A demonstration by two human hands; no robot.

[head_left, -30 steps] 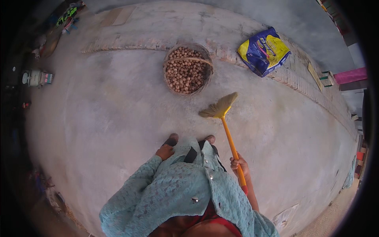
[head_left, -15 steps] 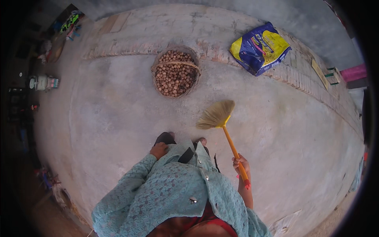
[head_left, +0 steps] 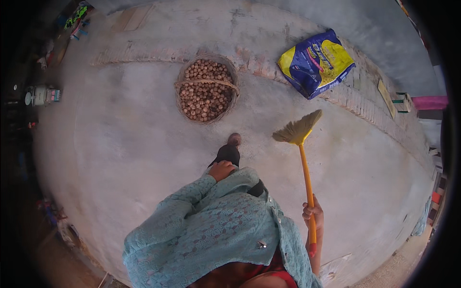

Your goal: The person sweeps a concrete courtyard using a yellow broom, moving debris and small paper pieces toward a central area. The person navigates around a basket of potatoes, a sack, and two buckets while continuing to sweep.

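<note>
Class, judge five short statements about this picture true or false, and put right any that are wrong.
1. The right hand grips the broom. True.
2. Both hands grip the broom. False: the left hand lies against the person's clothing.
3. The basket holds round brown items. True.
4. The printed bag lies left of the basket. False: the blue-and-yellow bag lies to its right.
5. The broom touches the basket. False: they are apart.
</note>
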